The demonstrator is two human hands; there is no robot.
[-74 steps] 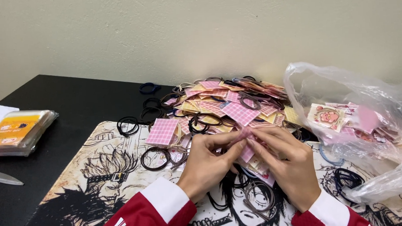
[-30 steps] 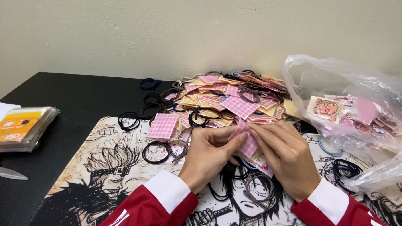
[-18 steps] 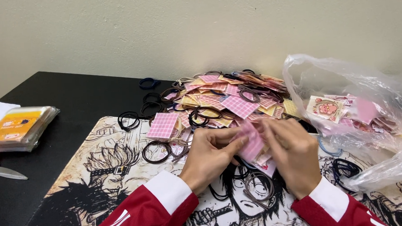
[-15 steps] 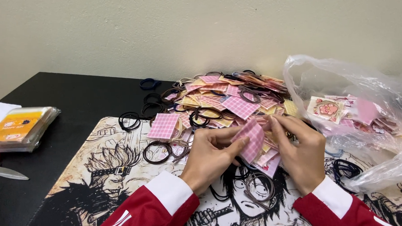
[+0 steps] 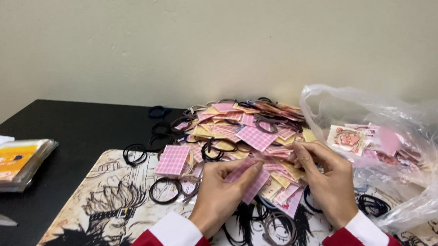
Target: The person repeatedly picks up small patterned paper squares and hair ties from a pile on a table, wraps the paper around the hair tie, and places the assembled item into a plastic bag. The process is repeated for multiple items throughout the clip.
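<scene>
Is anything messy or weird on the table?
Yes: the pink and yellow cards lie in a loose, tumbled heap, not stacked, and black hair ties are scattered around them. Nothing looks broken.

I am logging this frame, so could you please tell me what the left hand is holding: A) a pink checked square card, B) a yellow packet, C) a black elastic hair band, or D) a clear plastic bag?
A: the left hand pinches a pink checked square card by its fingertips, beside the right hand.
</scene>
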